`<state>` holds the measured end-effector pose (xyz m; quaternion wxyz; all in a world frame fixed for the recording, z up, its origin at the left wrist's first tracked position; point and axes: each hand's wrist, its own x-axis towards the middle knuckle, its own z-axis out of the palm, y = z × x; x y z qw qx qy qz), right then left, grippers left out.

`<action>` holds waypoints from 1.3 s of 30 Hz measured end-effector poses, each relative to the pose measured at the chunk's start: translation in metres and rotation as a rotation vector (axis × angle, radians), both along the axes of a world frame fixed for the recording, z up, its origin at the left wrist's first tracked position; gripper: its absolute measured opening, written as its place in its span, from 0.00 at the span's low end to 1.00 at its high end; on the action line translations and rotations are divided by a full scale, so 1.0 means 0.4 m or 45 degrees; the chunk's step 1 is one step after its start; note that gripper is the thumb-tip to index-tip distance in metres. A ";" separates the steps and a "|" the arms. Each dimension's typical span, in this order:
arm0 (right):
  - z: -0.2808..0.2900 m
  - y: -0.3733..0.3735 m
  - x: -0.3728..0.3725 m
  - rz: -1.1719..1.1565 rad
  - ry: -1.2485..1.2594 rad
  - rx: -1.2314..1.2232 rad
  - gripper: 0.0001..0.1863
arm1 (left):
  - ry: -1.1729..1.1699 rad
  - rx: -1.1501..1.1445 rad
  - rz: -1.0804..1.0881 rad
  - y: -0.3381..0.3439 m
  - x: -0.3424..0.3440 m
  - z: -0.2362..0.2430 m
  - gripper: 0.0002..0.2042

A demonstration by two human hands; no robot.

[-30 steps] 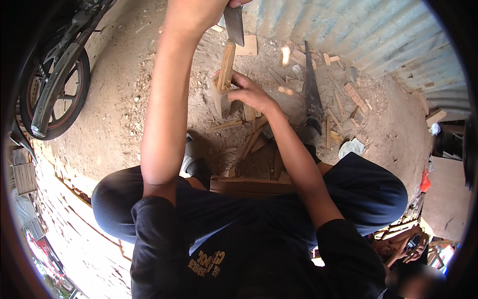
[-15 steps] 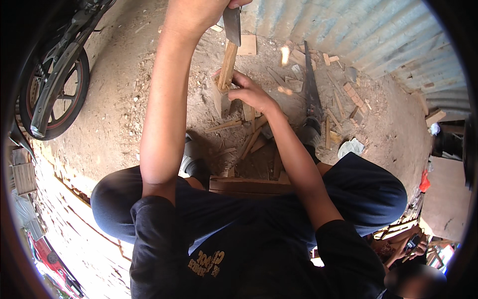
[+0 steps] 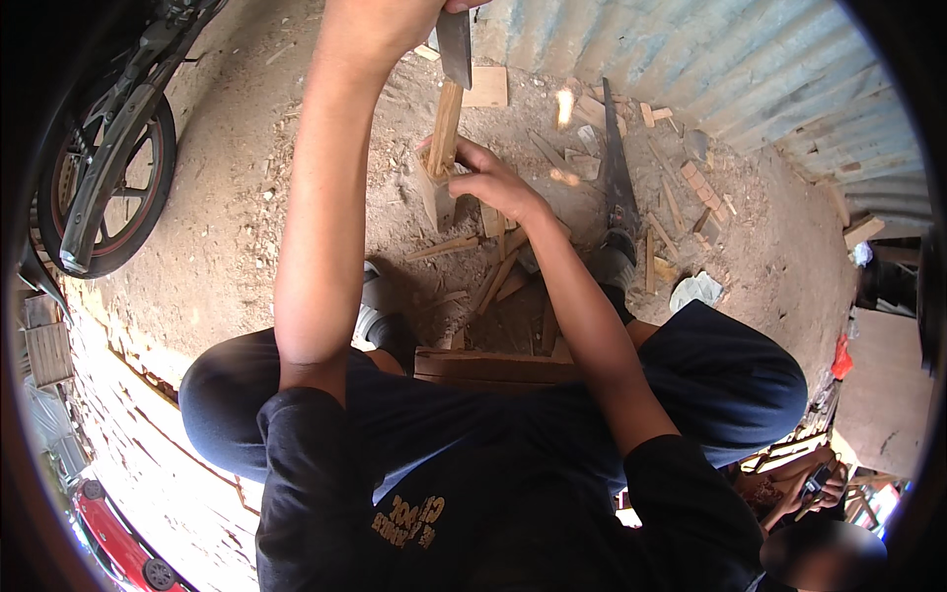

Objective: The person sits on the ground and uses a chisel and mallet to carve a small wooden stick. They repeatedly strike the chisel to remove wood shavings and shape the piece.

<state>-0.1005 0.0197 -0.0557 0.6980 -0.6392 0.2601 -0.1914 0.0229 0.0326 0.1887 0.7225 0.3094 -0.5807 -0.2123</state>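
Note:
My left hand is at the top edge of the view, closed on a machete whose handle is out of sight. Its dark, broad blade points down and meets, or nearly meets, the upper end of a narrow wood strip. Lower down, my right hand is closed round the strip's bottom end, thumb at the near side. The strip stands slightly tilted on top of a wooden block, which rests on the dirt ground between my feet and partly hides behind the fingers.
A handsaw leans beside my right foot. Wood offcuts and chips litter the ground. Corrugated metal sheeting rises at the far right. A motorbike wheel stands left. Another person's hand shows at lower right, holding a small dark object.
The machete and the wood strip's top have shifted slightly left, with my left hand. My right hand keeps its grip on the strip. A red car at lower left has moved further into view.

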 end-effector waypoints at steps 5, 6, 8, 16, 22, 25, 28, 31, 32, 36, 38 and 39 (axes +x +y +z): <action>0.004 0.001 -0.001 0.004 0.024 0.031 0.38 | -0.066 0.028 0.039 -0.004 0.001 0.000 0.22; 0.002 0.003 -0.001 -0.012 0.024 0.016 0.38 | -0.096 -0.032 0.005 -0.006 0.003 0.000 0.22; -0.006 0.004 -0.005 0.013 0.021 0.029 0.37 | -0.070 -0.081 -0.077 -0.005 0.004 -0.003 0.22; -0.095 -0.052 -0.215 0.206 1.320 -0.143 0.41 | 0.048 0.201 -0.032 0.011 -0.016 0.008 0.22; -0.302 0.138 -0.365 0.418 1.868 -0.152 0.38 | 0.041 0.228 0.028 0.003 -0.032 0.005 0.21; -0.369 0.170 -0.419 0.225 1.850 -0.161 0.40 | 0.083 0.182 -0.064 -0.002 -0.021 -0.004 0.21; -0.390 0.140 -0.469 0.198 1.631 0.009 0.27 | 0.089 0.162 -0.105 -0.011 -0.010 -0.013 0.20; -0.385 0.123 -0.483 -0.095 1.054 1.061 0.17 | 0.096 0.110 -0.034 -0.026 -0.004 -0.019 0.19; -0.376 0.122 -0.478 -0.068 0.933 0.995 0.14 | 0.112 0.139 -0.059 -0.029 -0.001 -0.022 0.19; -0.278 0.075 -0.405 0.148 1.012 0.747 0.08 | 0.169 0.242 -0.115 -0.039 0.012 -0.029 0.19; -0.159 0.013 -0.375 0.143 1.025 0.651 0.08 | 0.178 0.252 -0.110 -0.043 0.013 -0.030 0.19; -0.080 -0.016 -0.372 0.088 0.967 0.694 0.09 | 0.185 0.245 -0.100 -0.042 0.012 -0.032 0.19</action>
